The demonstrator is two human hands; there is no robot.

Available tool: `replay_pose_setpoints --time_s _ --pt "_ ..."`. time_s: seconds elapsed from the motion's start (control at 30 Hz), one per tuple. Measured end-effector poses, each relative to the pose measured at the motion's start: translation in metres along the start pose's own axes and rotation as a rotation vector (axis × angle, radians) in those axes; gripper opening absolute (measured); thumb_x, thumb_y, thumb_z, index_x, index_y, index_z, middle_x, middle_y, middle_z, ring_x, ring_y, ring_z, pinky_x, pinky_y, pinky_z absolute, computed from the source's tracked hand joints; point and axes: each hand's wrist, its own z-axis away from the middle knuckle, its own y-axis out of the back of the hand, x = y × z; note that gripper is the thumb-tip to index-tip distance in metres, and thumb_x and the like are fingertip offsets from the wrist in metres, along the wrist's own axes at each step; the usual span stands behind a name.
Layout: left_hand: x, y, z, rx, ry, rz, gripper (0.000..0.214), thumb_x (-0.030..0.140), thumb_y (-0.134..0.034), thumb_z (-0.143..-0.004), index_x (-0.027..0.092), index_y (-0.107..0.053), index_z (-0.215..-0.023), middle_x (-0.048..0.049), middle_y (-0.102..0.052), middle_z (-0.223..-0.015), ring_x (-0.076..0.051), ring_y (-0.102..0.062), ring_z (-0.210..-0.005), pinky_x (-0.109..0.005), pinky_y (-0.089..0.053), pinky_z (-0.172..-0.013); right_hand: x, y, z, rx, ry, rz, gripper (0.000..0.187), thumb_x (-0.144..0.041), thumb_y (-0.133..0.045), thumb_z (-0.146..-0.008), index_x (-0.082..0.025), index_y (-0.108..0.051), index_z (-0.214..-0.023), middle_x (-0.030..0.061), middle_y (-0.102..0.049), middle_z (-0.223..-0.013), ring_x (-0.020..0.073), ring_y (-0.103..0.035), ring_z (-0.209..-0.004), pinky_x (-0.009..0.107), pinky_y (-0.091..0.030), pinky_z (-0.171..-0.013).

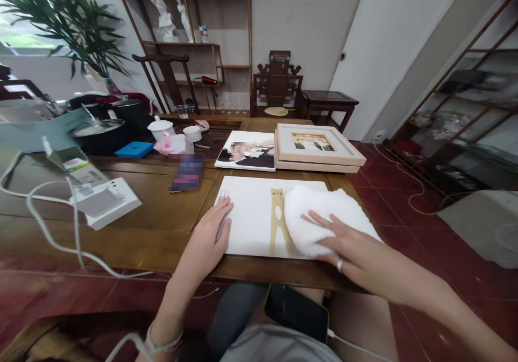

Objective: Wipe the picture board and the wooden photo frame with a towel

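A flat white panel (pixel 251 219) with a tan, cat-headed design (pixel 277 195) lies at the table's near edge. On the panel's left end rests my left hand (pixel 216 235), open, its fingers laid flat along the side and nothing in its grasp. My right hand (pixel 338 240) holds a fluffy white cloth (pixel 299 205) down over the right part of the panel. Its fingers spread across the cloth's top and near edge, and a ring shows on one. What lies under the cloth is hidden.
Behind the panel are a photo print (pixel 246 159) and stacked framed pictures (pixel 319 162). To the left lie a dark pixelated item (pixel 187 173), an opened white box (pixel 117 203), a blue box (pixel 134 149), pots and cups. A white cable (pixel 52 238) loops there. A phone (pixel 297 311) lies on my lap.
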Motion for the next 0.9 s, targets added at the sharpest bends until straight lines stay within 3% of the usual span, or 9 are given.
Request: replay_pose_setpoints --time_s 0.2,0.4,0.53,0.7,0.8,0.9 --pt "0.001 0.001 0.001 0.006 0.013 0.002 0.045 0.032 -0.038 -0.091 0.006 -0.057 -0.123 -0.0162 -0.052 -0.137 -0.024 -0.043 -0.132 -0.044 -0.032 -0.112 0.041 -0.012 -0.043 0.224 -0.031 0.108 0.038 -0.031 -0.036 -0.095 -0.016 -0.065 -0.115 0.0121 -0.034 -0.149 0.0271 -0.020 -0.140 0.053 -0.021 -0.112" --pt "0.001 0.001 0.000 0.009 0.008 0.005 0.044 0.031 -0.039 -0.091 0.007 -0.057 -0.123 -0.0159 -0.052 -0.137 -0.023 -0.044 -0.132 -0.044 -0.033 -0.112 0.037 -0.021 -0.064 0.266 -0.073 0.265 0.038 -0.029 -0.036 -0.096 -0.016 -0.064 -0.118 0.0133 -0.031 -0.150 0.0279 -0.019 -0.141 0.053 -0.022 -0.111" --pt "0.001 0.001 0.000 0.007 0.000 0.002 0.042 0.030 -0.039 -0.091 0.009 -0.057 -0.123 -0.0146 -0.052 -0.138 -0.023 -0.043 -0.132 -0.045 -0.033 -0.112 0.005 -0.023 -0.050 0.208 -0.114 0.307 0.036 -0.027 -0.040 -0.095 -0.013 -0.069 -0.110 0.0177 -0.035 -0.147 0.0336 -0.025 -0.138 0.055 -0.028 -0.108" --pt "0.002 0.001 0.000 0.000 0.011 0.002 0.042 0.030 -0.039 -0.091 0.010 -0.058 -0.122 -0.0149 -0.051 -0.138 -0.024 -0.043 -0.132 -0.046 -0.033 -0.112 -0.031 -0.021 -0.010 0.090 0.021 0.257 0.028 -0.019 -0.049 -0.087 -0.016 -0.071 -0.103 0.0174 -0.045 -0.141 0.0357 -0.034 -0.133 0.054 -0.035 -0.106" --pt "0.001 0.001 0.000 0.001 0.004 0.007 0.042 0.030 -0.039 -0.091 0.010 -0.057 -0.123 -0.0146 -0.051 -0.138 -0.025 -0.043 -0.132 -0.046 -0.033 -0.112 -0.029 -0.014 0.005 0.077 0.032 0.144 0.027 -0.022 -0.047 -0.089 -0.019 -0.071 -0.103 0.0116 -0.043 -0.144 0.0311 -0.040 -0.131 0.048 -0.034 -0.108" --pt "0.001 0.000 0.000 -0.001 0.001 0.002 0.042 0.030 -0.039 -0.091 0.008 -0.057 -0.123 -0.0156 -0.051 -0.138 -0.025 -0.042 -0.132 -0.046 -0.032 -0.112 -0.015 -0.006 0.000 0.060 -0.039 0.041 0.031 -0.031 -0.042 -0.093 -0.021 -0.070 -0.103 0.0080 -0.037 -0.148 0.0297 -0.038 -0.133 0.046 -0.034 -0.109"
